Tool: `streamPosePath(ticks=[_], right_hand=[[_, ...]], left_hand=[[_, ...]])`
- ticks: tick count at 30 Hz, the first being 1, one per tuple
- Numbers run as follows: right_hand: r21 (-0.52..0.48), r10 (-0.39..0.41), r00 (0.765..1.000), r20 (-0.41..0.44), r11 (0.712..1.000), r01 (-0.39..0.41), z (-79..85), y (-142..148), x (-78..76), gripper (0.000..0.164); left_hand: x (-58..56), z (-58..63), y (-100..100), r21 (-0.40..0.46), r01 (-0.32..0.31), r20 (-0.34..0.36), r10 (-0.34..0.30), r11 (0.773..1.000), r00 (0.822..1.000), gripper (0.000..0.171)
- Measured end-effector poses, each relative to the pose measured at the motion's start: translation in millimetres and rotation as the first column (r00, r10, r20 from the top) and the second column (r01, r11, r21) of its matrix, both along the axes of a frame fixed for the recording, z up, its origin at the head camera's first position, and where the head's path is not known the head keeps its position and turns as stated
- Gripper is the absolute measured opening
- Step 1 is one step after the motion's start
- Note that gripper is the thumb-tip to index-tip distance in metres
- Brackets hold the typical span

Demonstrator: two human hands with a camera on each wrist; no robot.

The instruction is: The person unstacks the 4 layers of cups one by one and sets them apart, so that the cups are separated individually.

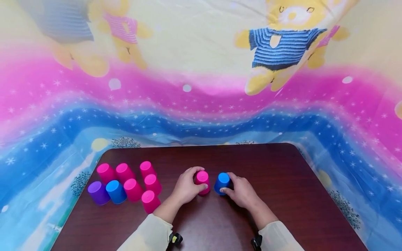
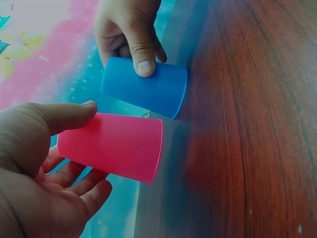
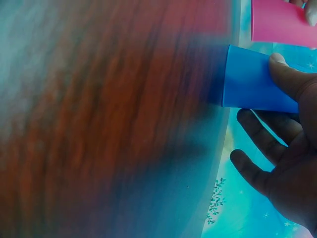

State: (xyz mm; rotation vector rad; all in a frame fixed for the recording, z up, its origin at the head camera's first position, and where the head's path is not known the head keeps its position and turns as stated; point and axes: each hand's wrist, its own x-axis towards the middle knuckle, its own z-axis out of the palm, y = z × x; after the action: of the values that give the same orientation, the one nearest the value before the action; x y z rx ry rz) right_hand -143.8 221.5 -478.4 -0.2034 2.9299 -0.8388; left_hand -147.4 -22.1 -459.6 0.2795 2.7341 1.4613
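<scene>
Near the middle of the table, my left hand point(image 1: 187, 185) grips a pink cup point(image 1: 202, 178) that stands upside down, thumb on the near side and fingers behind. Just right of it my right hand point(image 1: 243, 191) holds a blue cup point(image 1: 222, 182), also bottom up, between thumb and fingers. A narrow gap separates the two cups. In the left wrist view the pink cup point(image 2: 111, 146) lies close to the thumb, with the blue cup point(image 2: 146, 87) beyond it. The right wrist view shows the blue cup point(image 3: 257, 79) pinched under the thumb, other fingers spread below.
On the table's left side stand several upside-down pink cups point(image 1: 133, 190), with a purple cup point(image 1: 98, 193) and another blue cup point(image 1: 116, 192) among them. One pink cup point(image 1: 150, 201) is close to my left forearm. A patterned cloth point(image 1: 201, 94) hangs behind the brown table point(image 1: 282, 167).
</scene>
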Motion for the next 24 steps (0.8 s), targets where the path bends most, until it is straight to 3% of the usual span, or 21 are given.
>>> streamPosePath(ticks=[12, 24], right_hand=[[0.01, 0.025, 1.0, -0.004, 1.0, -0.025, -1.4, 1.4, -0.8, 0.071], [-0.007, 0.046, 0.999, -0.023, 0.999, -0.046, -3.2, 3.1, -1.2, 0.071]], left_hand=[[21.8, 4.5, -23.8, 0.004, -0.047, -0.006, 0.047, 0.999, 0.999, 0.067], [40.2, 23.0, -49.7, 0.046, -0.083, -0.04, 0.085, 0.995, 0.996, 0.069]])
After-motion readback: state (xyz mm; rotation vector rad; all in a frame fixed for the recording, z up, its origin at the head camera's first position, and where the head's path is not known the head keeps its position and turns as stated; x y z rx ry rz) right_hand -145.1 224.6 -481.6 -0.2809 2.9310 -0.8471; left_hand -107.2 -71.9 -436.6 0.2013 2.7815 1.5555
